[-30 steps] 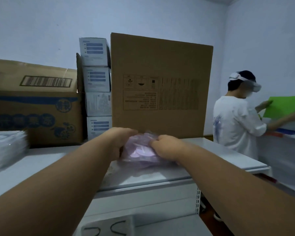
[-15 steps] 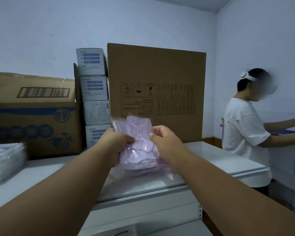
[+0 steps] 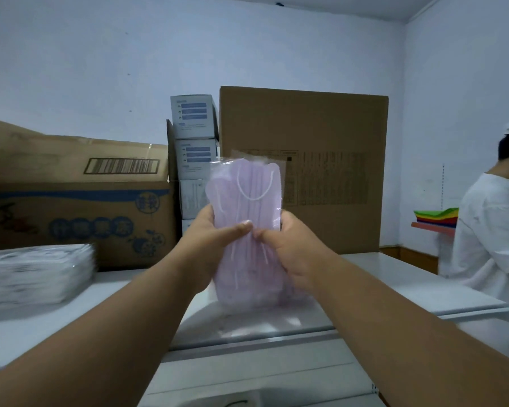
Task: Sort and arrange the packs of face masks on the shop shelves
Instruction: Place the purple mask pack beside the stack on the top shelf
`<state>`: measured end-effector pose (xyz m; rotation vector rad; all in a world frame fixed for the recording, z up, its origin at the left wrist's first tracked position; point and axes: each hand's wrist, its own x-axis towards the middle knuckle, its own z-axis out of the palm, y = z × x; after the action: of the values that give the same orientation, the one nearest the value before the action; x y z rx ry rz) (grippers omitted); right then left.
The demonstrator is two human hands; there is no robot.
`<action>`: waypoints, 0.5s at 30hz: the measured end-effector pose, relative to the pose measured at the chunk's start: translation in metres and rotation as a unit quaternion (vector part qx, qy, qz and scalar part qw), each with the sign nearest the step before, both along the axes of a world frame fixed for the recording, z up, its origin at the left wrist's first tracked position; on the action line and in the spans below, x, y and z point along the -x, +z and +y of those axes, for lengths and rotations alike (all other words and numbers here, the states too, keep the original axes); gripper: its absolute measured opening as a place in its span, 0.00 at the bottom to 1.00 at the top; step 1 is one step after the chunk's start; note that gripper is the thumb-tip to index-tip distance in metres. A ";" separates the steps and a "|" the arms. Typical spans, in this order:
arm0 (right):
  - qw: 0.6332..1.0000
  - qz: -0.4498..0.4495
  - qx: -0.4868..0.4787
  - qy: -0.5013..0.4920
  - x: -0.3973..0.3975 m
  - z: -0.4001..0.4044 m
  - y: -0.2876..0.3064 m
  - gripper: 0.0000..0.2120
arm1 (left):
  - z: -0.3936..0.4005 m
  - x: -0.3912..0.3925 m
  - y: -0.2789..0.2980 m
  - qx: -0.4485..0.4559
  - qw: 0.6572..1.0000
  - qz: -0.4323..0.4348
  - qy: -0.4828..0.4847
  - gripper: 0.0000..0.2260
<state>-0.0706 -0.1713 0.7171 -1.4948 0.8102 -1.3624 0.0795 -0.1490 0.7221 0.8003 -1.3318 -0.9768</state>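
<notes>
Two hands hold a clear pack of lilac face masks [image 3: 247, 230] upright above a white shelf top [image 3: 423, 292] in a storeroom.

The left hand [image 3: 209, 242] grips the pack's left edge, thumb laid across its front, while the right hand [image 3: 291, 248] clasps the right edge, thumb pinching the front near the middle; the pack's top rises above both hands and its lower end hangs just over the shelf. Beyond the left hand stands a column of small white boxes [image 3: 193, 148], with a printed carton [image 3: 77, 212] further left and a stack of wrapped white masks [image 3: 36, 274] lying on the shelf before it. Behind the right hand stands a tall plain carton [image 3: 321, 136]. Far to the right, a person in a white shirt [image 3: 494, 230] stands beside a pile of coloured sheets [image 3: 435, 217].
</notes>
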 end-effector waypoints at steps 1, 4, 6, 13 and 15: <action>0.999 0.035 0.017 -0.002 -0.005 0.005 0.001 0.16 | 0.004 -0.005 0.002 -0.007 1.000 0.003 0.004 0.17; 0.995 0.082 0.051 -0.016 -0.019 0.009 -0.002 0.23 | 0.012 -0.027 0.006 -0.019 0.995 0.033 0.092 0.19; 0.998 0.060 0.020 -0.014 -0.029 0.012 -0.009 0.28 | 0.018 -0.044 0.010 0.012 0.980 0.158 0.119 0.20; 0.953 -0.238 -0.156 0.105 -0.085 0.021 -0.015 0.10 | 0.025 -0.059 -0.003 0.010 0.942 0.324 0.090 0.22; 0.967 -0.219 -0.120 0.057 -0.083 0.015 -0.012 0.12 | 0.030 -0.079 -0.009 0.023 0.940 0.332 0.080 0.26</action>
<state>0.0124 -0.1566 0.7047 -0.9856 0.5711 -1.3845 0.1583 -0.1194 0.7132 0.4649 -0.6897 -0.9651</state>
